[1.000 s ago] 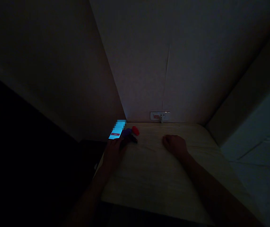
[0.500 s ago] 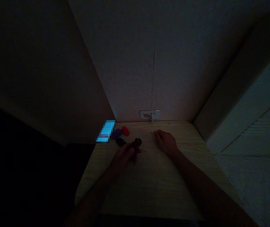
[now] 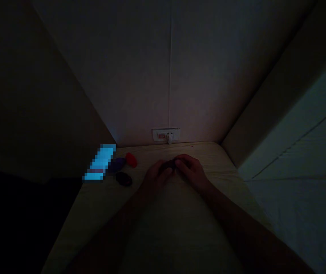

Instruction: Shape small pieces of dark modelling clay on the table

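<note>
Both hands meet over the middle of the table in dim light. My left hand (image 3: 155,178) is closed around a dark lumpy piece (image 3: 167,164), its thumb on the near side. Opposite it, my right hand (image 3: 195,173) pinches the right end of the same piece between thumb and fingers. The fingers cover much of this piece, and it is too dark to tell its kind. To the left lie a red lump (image 3: 131,160), a purple lump (image 3: 117,164) and a black lump (image 3: 123,179).
A bright, pixelated blue rectangle (image 3: 100,163) shows at the far left corner of the wooden table (image 3: 180,228). On the wall behind is a socket plate (image 3: 156,131) with a plug (image 3: 169,138) in it. A pale panel (image 3: 288,140) stands on the right.
My left hand has carried the dark piece over to my right hand, which now grips it too. The view has shifted, so the table things appear further left.
</note>
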Demonstrator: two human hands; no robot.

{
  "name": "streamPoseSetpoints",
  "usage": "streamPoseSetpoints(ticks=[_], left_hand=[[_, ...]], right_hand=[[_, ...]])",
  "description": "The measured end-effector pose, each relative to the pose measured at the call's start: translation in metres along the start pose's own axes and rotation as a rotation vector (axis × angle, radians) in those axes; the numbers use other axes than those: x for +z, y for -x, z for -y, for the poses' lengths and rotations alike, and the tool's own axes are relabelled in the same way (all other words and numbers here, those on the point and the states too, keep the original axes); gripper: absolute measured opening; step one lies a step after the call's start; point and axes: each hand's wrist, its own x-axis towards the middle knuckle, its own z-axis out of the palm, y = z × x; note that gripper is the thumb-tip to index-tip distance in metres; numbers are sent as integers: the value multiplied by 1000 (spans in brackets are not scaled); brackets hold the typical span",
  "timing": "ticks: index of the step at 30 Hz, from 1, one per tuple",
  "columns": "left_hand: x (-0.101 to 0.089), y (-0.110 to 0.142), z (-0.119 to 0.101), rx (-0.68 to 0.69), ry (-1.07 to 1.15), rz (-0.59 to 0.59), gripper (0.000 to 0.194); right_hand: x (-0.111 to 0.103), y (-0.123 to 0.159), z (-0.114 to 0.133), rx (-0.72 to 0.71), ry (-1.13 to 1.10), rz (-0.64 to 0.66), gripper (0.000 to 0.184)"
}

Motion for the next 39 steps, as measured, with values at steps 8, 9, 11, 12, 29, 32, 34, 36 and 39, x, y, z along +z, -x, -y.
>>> streamPoseSetpoints(ticks=[8,9,11,12,29,32,34,36,39], left_hand=[[-2,0,10,-163,462,185,48],[-2,0,11,-169,491,197,46],[-2,0,12,-175,507,211,44],[-2,0,12,-179,511,218,44],[-9,-6,11,73,376,-61,46],[-16,-3,10,96,242,-81,46],[-20,-2,10,105,158,-102,52],[-22,-1,10,113,109,-122,57],[-24,-2,10,122,51,-133,57]], right_hand=[[4,2,10,136,-185,-3,46],[4,2,9,141,-193,-12,46],[4,2,8,147,-207,-25,47],[5,2,8,150,-209,-29,47],[1,11,8,-62,-157,-14,36],[0,11,5,-61,-128,8,48],[-1,11,3,-40,-107,9,49],[-1,10,2,-24,-88,-1,45],[0,10,3,-18,-110,-29,39]])
